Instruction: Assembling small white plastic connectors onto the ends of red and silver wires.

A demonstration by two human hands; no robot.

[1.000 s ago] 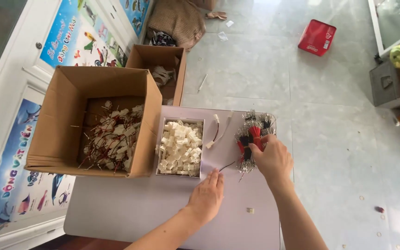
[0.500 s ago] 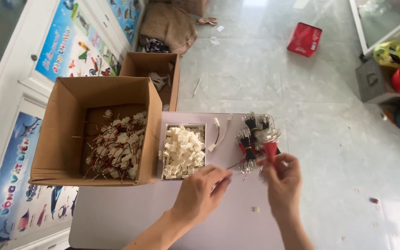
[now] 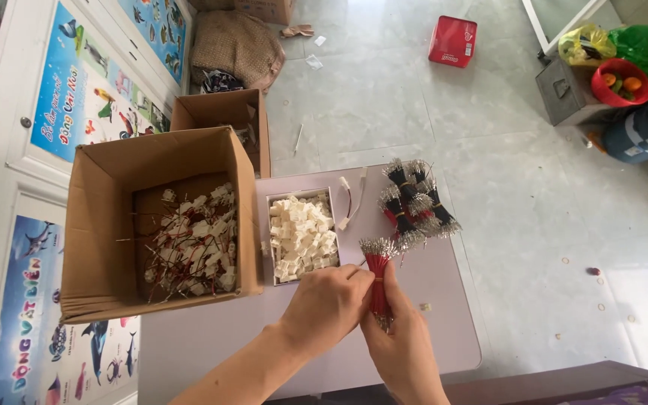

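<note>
Head view: my right hand grips the red wire bundle near the table edge, my left hand pinches one wire. Big box at left holds many finished pieces; bundles remain.

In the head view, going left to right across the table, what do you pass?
Large cardboard box of finished wired connectors → small tray of white plastic connectors → red wire bundle held in both hands, left hand, right hand → pile of black and red wire bundles.
</note>
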